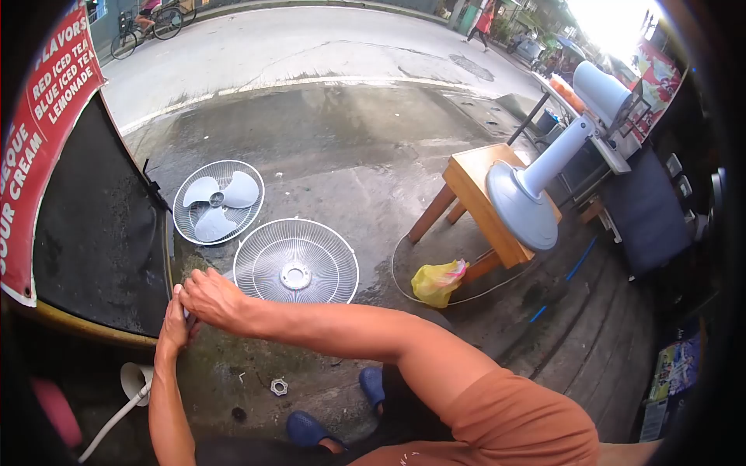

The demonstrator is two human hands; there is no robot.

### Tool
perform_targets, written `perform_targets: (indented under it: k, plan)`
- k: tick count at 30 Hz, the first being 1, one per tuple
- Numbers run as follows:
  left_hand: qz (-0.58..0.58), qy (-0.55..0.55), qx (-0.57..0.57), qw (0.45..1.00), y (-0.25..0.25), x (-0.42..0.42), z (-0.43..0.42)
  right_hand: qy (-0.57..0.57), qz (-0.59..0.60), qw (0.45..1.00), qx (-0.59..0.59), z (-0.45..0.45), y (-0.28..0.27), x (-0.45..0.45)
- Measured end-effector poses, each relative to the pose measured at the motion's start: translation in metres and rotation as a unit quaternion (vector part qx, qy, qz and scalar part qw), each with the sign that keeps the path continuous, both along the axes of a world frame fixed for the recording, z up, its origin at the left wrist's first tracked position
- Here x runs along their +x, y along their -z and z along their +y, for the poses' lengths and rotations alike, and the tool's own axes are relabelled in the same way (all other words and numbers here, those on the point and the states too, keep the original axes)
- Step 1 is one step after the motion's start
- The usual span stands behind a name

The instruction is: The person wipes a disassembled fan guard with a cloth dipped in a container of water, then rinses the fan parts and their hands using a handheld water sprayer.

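Observation:
My left hand (174, 325) and my right hand (211, 299) meet at the left, beside the dark board's lower edge. Both are closed round something small and dark, mostly hidden between the fingers. Just right of them a round white fan grille (330, 260) lies on the wet ground. Behind it, another grille (182, 219) holds a three-bladed fan blade (239, 189). A pale ring-shaped nut (279, 387) lies on the ground below my right forearm. The fan stand (556, 155), with its round base and motor housing, rests on a wooden stool (470, 167) at the right.
A dark board (101, 225) with a red banner (58, 101) stands close at the left. A yellow plastic bag (435, 284) and a cable lie by the stool. A white funnel-shaped object (134, 379) is at lower left. On the road are a cyclist and a walking person (483, 23).

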State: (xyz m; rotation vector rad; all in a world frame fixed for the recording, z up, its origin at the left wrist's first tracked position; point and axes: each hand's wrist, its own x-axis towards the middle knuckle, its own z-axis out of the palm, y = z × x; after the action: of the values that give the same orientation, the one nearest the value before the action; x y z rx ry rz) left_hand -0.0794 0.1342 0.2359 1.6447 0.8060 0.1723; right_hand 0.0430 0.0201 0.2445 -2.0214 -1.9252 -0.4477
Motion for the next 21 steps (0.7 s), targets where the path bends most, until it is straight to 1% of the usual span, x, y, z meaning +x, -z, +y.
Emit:
perform_targets:
  k: [3, 4, 5, 7, 8, 10, 11, 12, 13, 14, 17, 18, 19, 20, 21]
  plan:
    - [0.037, 0.044, 0.098, 0.994, -0.005, -0.004, 0.011, -0.017, 0.017, 1.000, -0.005, 0.011, 0.002, 0.005]
    - [-0.046, -0.009, 0.291, 0.956, 0.012, -0.002, 0.012, -0.023, 0.027, 0.999, -0.007, 0.014, 0.001, 0.008]
    - [-0.134, -0.080, 0.474, 0.866, -0.009, 0.010, -0.013, -0.022, 0.052, 0.998, 0.020, 0.018, 0.002, 0.011]
    - [-0.137, -0.074, 0.604, 0.782, -0.064, 0.018, -0.052, -0.021, 0.099, 0.992, 0.072, 0.025, 0.001, 0.019]
    - [-0.090, -0.001, 0.575, 0.813, -0.077, 0.010, -0.061, -0.039, 0.139, 0.985, 0.092, 0.025, -0.004, 0.026]
    - [0.014, 0.152, 0.492, 0.857, -0.079, -0.001, -0.070, -0.029, 0.128, 0.987, 0.089, 0.027, -0.014, 0.034]
    - [0.039, 0.208, 0.430, 0.878, -0.076, 0.000, -0.080, -0.024, 0.122, 0.988, 0.089, 0.029, -0.020, 0.038]
    - [0.177, 0.272, 0.338, 0.883, -0.074, 0.004, -0.087, -0.026, 0.125, 0.988, 0.092, 0.029, -0.026, 0.042]
    - [0.210, 0.410, 0.297, 0.836, -0.048, 0.003, -0.075, -0.028, 0.132, 0.987, 0.084, 0.030, -0.030, 0.041]
    - [0.269, 0.492, 0.238, 0.793, -0.024, 0.008, -0.067, -0.028, 0.135, 0.987, 0.077, 0.035, -0.033, 0.042]
    - [0.358, 0.472, 0.170, 0.788, 0.065, 0.048, -0.027, -0.033, 0.138, 0.989, 0.048, 0.041, -0.040, 0.046]
    - [0.239, 0.209, -0.100, 0.943, 0.096, 0.057, -0.003, -0.035, 0.142, 0.988, 0.041, 0.041, -0.043, 0.042]
    - [0.144, 0.044, -0.252, 0.956, 0.124, 0.070, 0.005, -0.036, 0.147, 0.988, 0.034, 0.042, -0.041, 0.036]
    - [0.025, -0.117, -0.383, 0.916, 0.152, 0.082, 0.013, -0.038, 0.158, 0.986, 0.028, 0.043, -0.038, 0.030]
    - [-0.030, -0.146, -0.412, 0.899, 0.177, 0.101, 0.012, -0.043, 0.170, 0.984, 0.020, 0.046, -0.031, 0.020]
